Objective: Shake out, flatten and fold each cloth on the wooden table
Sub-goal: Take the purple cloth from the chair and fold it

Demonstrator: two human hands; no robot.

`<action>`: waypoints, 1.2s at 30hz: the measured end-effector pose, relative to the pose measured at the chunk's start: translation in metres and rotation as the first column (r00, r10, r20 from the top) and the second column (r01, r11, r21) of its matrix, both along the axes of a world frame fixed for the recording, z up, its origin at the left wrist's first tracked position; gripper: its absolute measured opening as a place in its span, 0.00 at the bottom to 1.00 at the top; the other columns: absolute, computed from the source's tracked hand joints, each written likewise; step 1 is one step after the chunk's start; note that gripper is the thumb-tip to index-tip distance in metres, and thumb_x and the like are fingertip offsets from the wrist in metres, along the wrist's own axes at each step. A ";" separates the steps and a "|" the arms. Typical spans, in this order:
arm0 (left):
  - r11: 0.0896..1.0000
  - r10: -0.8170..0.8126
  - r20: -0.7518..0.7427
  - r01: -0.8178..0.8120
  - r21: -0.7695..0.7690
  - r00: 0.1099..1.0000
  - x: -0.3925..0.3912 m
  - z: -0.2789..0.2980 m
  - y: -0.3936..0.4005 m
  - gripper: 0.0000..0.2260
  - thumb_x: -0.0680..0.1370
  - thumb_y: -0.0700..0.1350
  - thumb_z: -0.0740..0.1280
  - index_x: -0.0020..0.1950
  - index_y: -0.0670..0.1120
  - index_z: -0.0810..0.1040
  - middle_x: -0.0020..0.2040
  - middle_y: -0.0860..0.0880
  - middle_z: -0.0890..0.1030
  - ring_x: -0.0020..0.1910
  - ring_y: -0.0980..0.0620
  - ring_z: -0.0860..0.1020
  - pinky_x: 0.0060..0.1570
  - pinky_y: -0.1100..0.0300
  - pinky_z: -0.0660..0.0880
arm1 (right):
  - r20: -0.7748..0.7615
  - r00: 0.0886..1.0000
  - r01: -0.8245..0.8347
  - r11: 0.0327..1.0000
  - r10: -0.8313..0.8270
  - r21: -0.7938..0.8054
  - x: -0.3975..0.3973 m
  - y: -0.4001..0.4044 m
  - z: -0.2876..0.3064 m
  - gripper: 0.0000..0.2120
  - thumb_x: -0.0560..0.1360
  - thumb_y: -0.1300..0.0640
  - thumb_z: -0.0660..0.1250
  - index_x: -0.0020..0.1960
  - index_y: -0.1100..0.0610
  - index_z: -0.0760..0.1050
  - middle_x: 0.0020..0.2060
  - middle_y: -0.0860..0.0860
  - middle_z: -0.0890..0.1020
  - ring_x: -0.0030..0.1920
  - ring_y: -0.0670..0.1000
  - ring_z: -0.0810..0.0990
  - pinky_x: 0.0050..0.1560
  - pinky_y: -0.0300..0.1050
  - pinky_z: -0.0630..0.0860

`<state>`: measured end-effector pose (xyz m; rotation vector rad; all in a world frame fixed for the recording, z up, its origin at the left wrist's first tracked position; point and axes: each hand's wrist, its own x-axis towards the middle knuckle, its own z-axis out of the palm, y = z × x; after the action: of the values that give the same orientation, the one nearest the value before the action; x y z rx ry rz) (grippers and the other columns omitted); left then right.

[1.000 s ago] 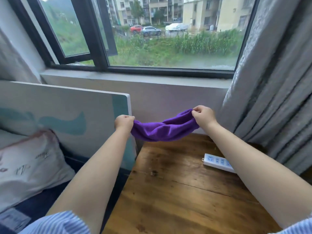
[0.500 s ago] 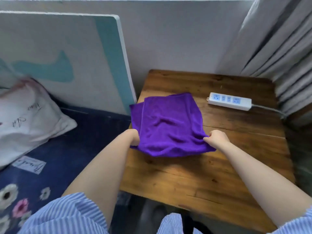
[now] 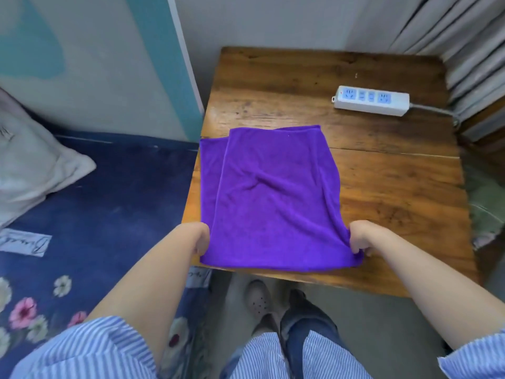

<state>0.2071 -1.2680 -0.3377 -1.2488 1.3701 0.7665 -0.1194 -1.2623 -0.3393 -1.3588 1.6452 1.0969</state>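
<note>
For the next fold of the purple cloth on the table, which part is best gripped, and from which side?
Probably the two near corners, from the table's near edge, where the left hand and right hand already pinch the purple cloth. It lies doubled and mostly flat on the wooden table, its near edge at the table's front, so those corners can be lifted and carried toward the far edge.

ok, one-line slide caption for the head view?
Both hands, left and right, grip the purple cloth by its near corners on the wooden table.

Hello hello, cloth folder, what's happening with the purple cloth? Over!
Left hand and right hand each grip a near corner. Purple cloth lies doubled on wooden table, wrinkled. Power strip sits beyond it, apart.
</note>
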 end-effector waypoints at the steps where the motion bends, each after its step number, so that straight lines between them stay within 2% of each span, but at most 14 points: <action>1: 1.000 0.018 0.006 -0.018 0.024 1.000 0.001 -0.001 -0.004 0.10 0.77 0.41 0.61 0.36 0.41 0.74 0.44 0.44 0.79 0.43 0.48 0.71 0.44 0.59 0.69 | -0.016 1.000 0.007 0.999 -0.007 0.041 0.000 -0.002 0.001 0.04 0.72 0.61 0.64 0.44 0.62 0.73 0.34 0.55 0.77 0.32 0.52 0.77 0.30 0.39 0.73; 3: 0.999 0.039 -0.005 -0.039 -0.031 0.999 -0.001 0.004 -0.017 0.11 0.78 0.43 0.60 0.36 0.42 0.73 0.51 0.42 0.78 0.45 0.46 0.73 0.45 0.58 0.70 | 0.001 1.000 -0.010 0.999 0.010 -0.042 -0.002 -0.010 0.004 0.06 0.73 0.59 0.64 0.46 0.62 0.75 0.41 0.57 0.80 0.41 0.55 0.80 0.35 0.41 0.76; 5: 0.980 0.017 -0.077 -0.032 -0.194 0.997 -0.008 0.016 -0.038 0.09 0.78 0.42 0.58 0.47 0.40 0.76 0.52 0.43 0.76 0.49 0.44 0.75 0.50 0.54 0.73 | 0.050 0.999 0.030 0.962 -0.018 -0.270 -0.004 -0.024 0.007 0.12 0.73 0.58 0.62 0.52 0.63 0.77 0.54 0.59 0.80 0.55 0.57 0.79 0.48 0.43 0.75; 8: 0.940 0.001 -0.140 -0.048 -0.337 0.990 -0.028 0.033 -0.074 0.13 0.79 0.41 0.56 0.62 0.42 0.72 0.59 0.45 0.75 0.59 0.44 0.74 0.56 0.54 0.73 | 0.201 0.977 0.159 0.869 -0.070 -0.468 -0.002 -0.060 0.017 0.07 0.73 0.60 0.60 0.44 0.61 0.76 0.54 0.61 0.80 0.56 0.59 0.77 0.46 0.43 0.70; 10: 0.917 -0.016 -0.162 -0.050 -0.395 0.987 -0.046 0.042 -0.098 0.14 0.79 0.42 0.56 0.64 0.43 0.71 0.63 0.46 0.74 0.62 0.44 0.73 0.57 0.54 0.72 | 0.260 0.963 0.198 0.825 -0.064 -0.530 0.003 -0.088 0.019 0.09 0.74 0.62 0.60 0.49 0.63 0.76 0.54 0.61 0.80 0.56 0.59 0.76 0.50 0.44 0.72; 16: 0.884 -0.013 -0.227 -0.095 -0.458 0.974 -0.092 0.055 -0.148 0.15 0.80 0.44 0.56 0.65 0.45 0.70 0.65 0.46 0.72 0.64 0.44 0.71 0.59 0.51 0.71 | 0.430 0.902 0.251 0.780 0.026 -0.573 0.014 -0.149 0.018 0.20 0.75 0.61 0.61 0.66 0.64 0.68 0.65 0.60 0.72 0.66 0.57 0.70 0.64 0.44 0.66; 23: 0.781 0.018 -0.308 -0.206 -0.590 0.951 -0.104 0.034 -0.180 0.15 0.80 0.42 0.54 0.65 0.42 0.70 0.64 0.42 0.72 0.64 0.43 0.69 0.58 0.50 0.71 | 0.517 0.851 0.261 0.786 0.086 -0.560 0.026 -0.186 0.001 0.28 0.74 0.60 0.65 0.71 0.62 0.60 0.69 0.56 0.67 0.70 0.54 0.65 0.69 0.43 0.60; 25: 0.775 0.027 -0.348 -0.240 -0.585 0.937 -0.106 0.026 -0.181 0.15 0.80 0.42 0.54 0.66 0.42 0.68 0.64 0.41 0.71 0.66 0.43 0.68 0.59 0.49 0.70 | 0.497 0.862 0.234 0.795 0.096 -0.559 0.028 -0.190 -0.005 0.25 0.74 0.61 0.65 0.69 0.61 0.64 0.66 0.57 0.72 0.68 0.56 0.68 0.68 0.45 0.63; 27: 0.760 0.017 -0.418 -0.283 -0.584 0.908 -0.109 0.015 -0.186 0.17 0.80 0.41 0.55 0.69 0.44 0.66 0.66 0.43 0.70 0.67 0.43 0.66 0.61 0.49 0.69 | 0.478 0.869 0.208 0.782 0.128 -0.588 0.028 -0.194 -0.007 0.17 0.73 0.62 0.64 0.62 0.61 0.73 0.58 0.57 0.78 0.62 0.57 0.73 0.62 0.45 0.68; 30: 0.719 -0.067 -0.528 -0.326 -0.614 0.847 -0.114 0.005 -0.192 0.22 0.79 0.40 0.56 0.73 0.48 0.61 0.71 0.46 0.65 0.70 0.46 0.62 0.64 0.51 0.68 | 0.514 0.833 0.123 0.836 0.207 -0.535 0.028 -0.194 0.006 0.10 0.74 0.62 0.63 0.53 0.61 0.79 0.53 0.56 0.81 0.56 0.55 0.76 0.55 0.41 0.68; 32: 0.730 -0.151 -0.536 -0.273 -0.627 0.830 -0.121 -0.001 -0.195 0.23 0.79 0.40 0.57 0.74 0.50 0.60 0.74 0.47 0.61 0.73 0.47 0.58 0.67 0.51 0.64 | 0.551 0.791 0.062 0.861 0.266 -0.504 0.026 -0.192 0.016 0.09 0.74 0.62 0.63 0.51 0.61 0.79 0.51 0.55 0.81 0.53 0.53 0.77 0.55 0.38 0.67; 34: 0.756 -0.221 -0.491 -0.170 -0.632 0.842 -0.125 -0.006 -0.200 0.18 0.80 0.43 0.57 0.70 0.49 0.67 0.74 0.48 0.62 0.74 0.48 0.56 0.69 0.52 0.60 | 0.599 0.752 0.068 0.872 0.275 -0.485 0.021 -0.191 0.023 0.07 0.74 0.63 0.63 0.48 0.62 0.80 0.45 0.55 0.80 0.46 0.51 0.75 0.62 0.38 0.67; 35: 0.760 -0.251 -0.461 -0.121 -0.638 0.851 -0.125 -0.008 -0.201 0.16 0.80 0.44 0.56 0.66 0.48 0.72 0.72 0.48 0.65 0.73 0.48 0.57 0.69 0.53 0.58 | 0.623 0.738 0.089 0.879 0.258 -0.469 0.016 -0.191 0.027 0.06 0.74 0.64 0.64 0.47 0.62 0.80 0.42 0.54 0.79 0.44 0.50 0.74 0.63 0.35 0.66; 36: 0.759 -0.275 -0.437 -0.085 -0.645 0.856 -0.123 -0.008 -0.202 0.14 0.80 0.44 0.56 0.62 0.47 0.75 0.68 0.48 0.69 0.71 0.48 0.60 0.68 0.54 0.57 | 0.639 0.731 0.108 0.884 0.239 -0.454 0.012 -0.191 0.030 0.06 0.74 0.65 0.64 0.45 0.62 0.79 0.39 0.52 0.77 0.42 0.50 0.74 0.60 0.29 0.66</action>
<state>0.0843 -1.4702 -0.3455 -1.5396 2.2675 0.5741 -0.1071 -1.4534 -0.3092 -1.8556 1.3160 0.1307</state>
